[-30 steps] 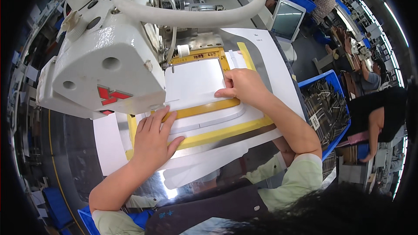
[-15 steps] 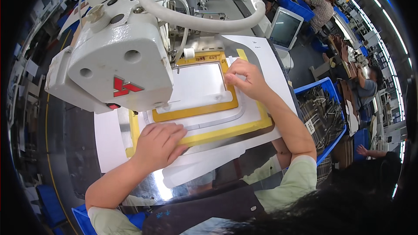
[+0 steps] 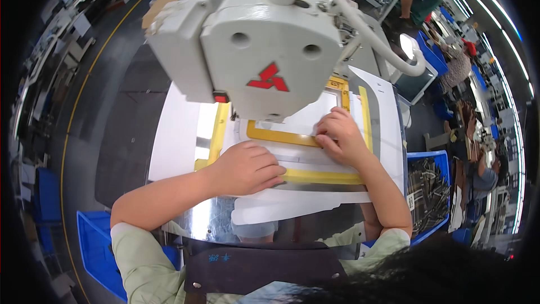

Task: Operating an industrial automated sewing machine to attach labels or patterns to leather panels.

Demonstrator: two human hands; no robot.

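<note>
A large white sewing machine head (image 3: 270,50) with a red emblem hangs over the work and hides part of it. Under it lies a yellow rectangular frame (image 3: 281,135) around white material (image 3: 304,117), on a white sheet edged with yellow tape (image 3: 320,177). My left hand (image 3: 247,169) rests palm down over the near tape edge, its fingers laid out and slightly bent. At the frame's near right corner is my right hand (image 3: 342,138), fingertips and thumb drawn together at the inner edge. What lies between those fingertips, if anything, is hidden.
White paper sheets (image 3: 388,118) lie beneath the work, over a shiny metal table surface (image 3: 216,214). A blue crate of dark plaid fabric pieces (image 3: 430,191) stands at right; another blue crate (image 3: 98,247) is at lower left. Other people are at workstations on the far right.
My view has shifted left, so the machine appears farther right and covers more of the frame. My right hand has moved down along the frame to its near corner. My left hand stays near the tape.
</note>
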